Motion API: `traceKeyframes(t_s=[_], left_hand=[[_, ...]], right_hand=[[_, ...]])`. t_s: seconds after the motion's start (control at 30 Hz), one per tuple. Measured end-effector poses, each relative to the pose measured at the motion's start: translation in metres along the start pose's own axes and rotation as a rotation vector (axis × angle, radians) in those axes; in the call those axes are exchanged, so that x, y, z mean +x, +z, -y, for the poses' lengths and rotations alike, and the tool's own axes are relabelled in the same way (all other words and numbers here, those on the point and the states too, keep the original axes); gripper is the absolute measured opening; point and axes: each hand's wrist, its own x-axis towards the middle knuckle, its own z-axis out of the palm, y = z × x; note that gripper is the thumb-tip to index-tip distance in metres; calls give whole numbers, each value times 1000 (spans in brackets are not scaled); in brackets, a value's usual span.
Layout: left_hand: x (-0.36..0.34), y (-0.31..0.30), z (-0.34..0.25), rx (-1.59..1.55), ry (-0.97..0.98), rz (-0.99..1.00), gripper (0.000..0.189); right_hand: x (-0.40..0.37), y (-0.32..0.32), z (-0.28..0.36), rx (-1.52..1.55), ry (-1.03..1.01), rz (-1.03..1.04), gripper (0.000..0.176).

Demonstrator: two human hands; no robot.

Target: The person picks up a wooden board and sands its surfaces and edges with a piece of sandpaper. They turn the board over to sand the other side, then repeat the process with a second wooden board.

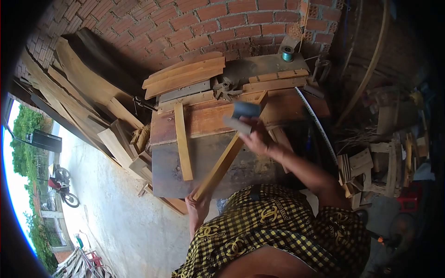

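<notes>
A long wooden strip slants across the workbench, its near end past the front edge. My left hand is closed round that near end. Over the strip's far half, my right hand grips a motion-blurred block-like tool with a dark blue-grey part and a paler grey part below it. The blur hides its exact kind. Left of the strip, another wooden strip lies flat on the bench. Short wood pieces lie just right of my right hand.
Stacked boards, a metal star-shaped knob and a spool of green line occupy the bench's back. Big planks lean at left. A curved saw-like blade lies at right, near piled offcuts. A brick wall stands behind.
</notes>
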Motion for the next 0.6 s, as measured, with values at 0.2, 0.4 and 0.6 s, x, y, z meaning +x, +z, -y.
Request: traceKeyframes(t_s=[0.2,0.4,0.6], left_hand=[[-8,0,-9,51,-86,64,34],[-8,3,-26,56,-68,24,37],[2,0,-16,-80,-118,87,37]], right_hand=[[-11,6,56,202,-202,-6,38],[10,-11,-32,221,331,-159,21],[-5,3,26,432,-237,-108,33]])
